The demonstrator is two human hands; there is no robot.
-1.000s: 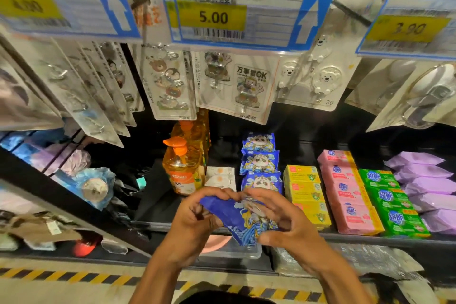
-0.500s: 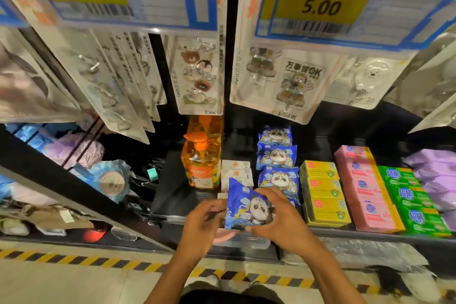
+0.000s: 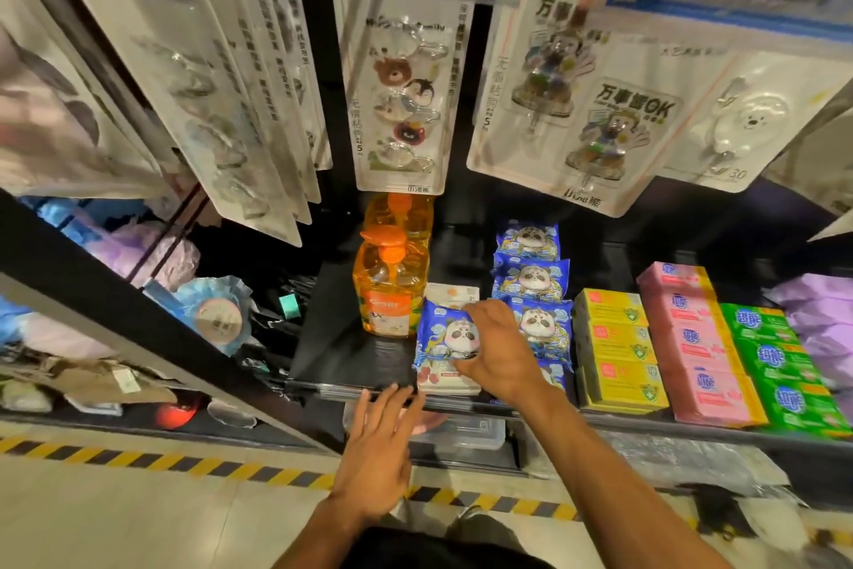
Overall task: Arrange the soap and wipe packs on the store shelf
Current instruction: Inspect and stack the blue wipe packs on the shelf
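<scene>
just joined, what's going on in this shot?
A person is stocking a store shelf. Their right hand holds a blue panda pack at the shelf front, over a small stack of white packs beside the orange pump bottle. The left hand is open, fingers spread, near the shelf edge, holding nothing. Matching panda packs sit in a row just to the right, then yellow boxes, pink boxes and green boxes.

Head view, downward, near shelf (image 3: 344,354)

Two orange bottles (image 3: 390,287), three yellow boxes (image 3: 616,343).
</scene>
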